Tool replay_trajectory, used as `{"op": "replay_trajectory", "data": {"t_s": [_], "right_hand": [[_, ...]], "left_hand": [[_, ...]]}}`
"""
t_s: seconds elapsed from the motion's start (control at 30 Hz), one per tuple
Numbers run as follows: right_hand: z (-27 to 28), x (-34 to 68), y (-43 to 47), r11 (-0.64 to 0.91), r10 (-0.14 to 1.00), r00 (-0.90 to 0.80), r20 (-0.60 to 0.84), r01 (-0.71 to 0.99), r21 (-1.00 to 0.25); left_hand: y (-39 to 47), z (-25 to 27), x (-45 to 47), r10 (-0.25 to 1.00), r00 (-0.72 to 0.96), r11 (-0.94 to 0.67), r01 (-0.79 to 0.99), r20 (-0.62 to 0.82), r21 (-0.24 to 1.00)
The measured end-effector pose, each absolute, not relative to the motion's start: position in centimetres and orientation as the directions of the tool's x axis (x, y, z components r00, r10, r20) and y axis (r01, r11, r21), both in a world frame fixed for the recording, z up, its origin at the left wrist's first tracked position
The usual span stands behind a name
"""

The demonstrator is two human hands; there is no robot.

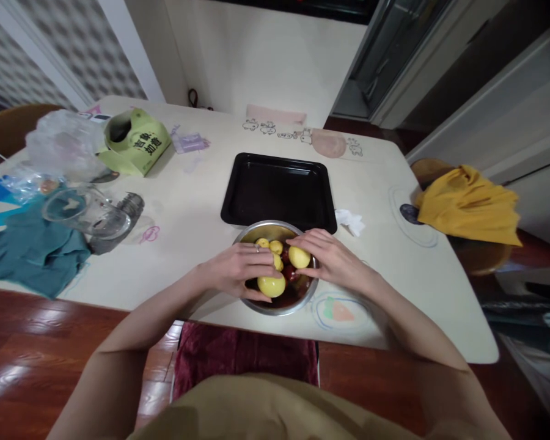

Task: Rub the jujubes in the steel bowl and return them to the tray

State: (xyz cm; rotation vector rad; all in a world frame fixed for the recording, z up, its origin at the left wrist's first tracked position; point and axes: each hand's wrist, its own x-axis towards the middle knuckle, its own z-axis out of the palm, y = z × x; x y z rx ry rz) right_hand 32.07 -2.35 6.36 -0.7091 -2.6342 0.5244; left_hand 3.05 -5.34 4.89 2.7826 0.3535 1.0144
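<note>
A round metal bowl (pixel 282 313) stands at the near edge of the table, with yellow and dark red fruit in it. My left hand (pixel 238 269), a ring on one finger, reaches over the bowl's left side. Its thumb and fingers close around a large round yellow fruit (pixel 272 286). From the right, my right hand (pixel 332 260) grips another yellow fruit (pixel 299 256) between thumb and fingers. Smaller yellow fruit (pixel 275 247) and a dark red fruit (pixel 290 273) lie between the hands. My left fingers partly cover the fruit beneath them.
Just behind the bowl lies a black baking tray (pixel 278 189), a crumpled white tissue (pixel 349 222) beside it. At left are a glass pitcher (pixel 105 217), teal cloth (pixel 32 256), green box (pixel 142 143) and plastic bag (pixel 64 143). A yellow cloth (pixel 470 205) hangs at right.
</note>
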Motion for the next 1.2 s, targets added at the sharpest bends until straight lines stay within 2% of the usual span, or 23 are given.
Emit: {"op": "replay_trajectory", "data": {"t_s": [0.2, 0.5, 0.67, 0.97, 1.2], "right_hand": [[5.7, 31.0, -3.2, 0.761, 0.595, -0.732, 0.332, 0.38, -0.526], [4.8, 30.8, -3.6, 0.7, 0.645, -0.719, 0.258, 0.422, -0.576], [4.6, 30.7, -4.6, 0.707, 0.651, -0.7, 0.294, 0.417, -0.571], [4.0, 30.4, -5.1, 0.691, 0.694, -0.64, 0.33, 0.463, -0.555], [3.8, 30.6, -4.9, 0.666, 0.702, -0.658, 0.272, 0.472, -0.577]], "left_hand": [[-4.7, 5.3, 2.2, 0.297, 0.762, -0.953, 0.203, 0.576, 0.224], [-3.9, 5.0, 1.7, 0.393, 0.793, -0.911, 0.268, 0.466, 0.313], [-3.7, 5.2, 1.3, 0.451, 0.807, -0.878, 0.323, 0.382, 0.354], [-4.0, 4.9, 1.2, 0.496, 0.778, -0.833, 0.299, 0.387, 0.466], [-3.7, 4.5, 1.0, 0.498, 0.775, -0.836, 0.309, 0.39, 0.453]]}}
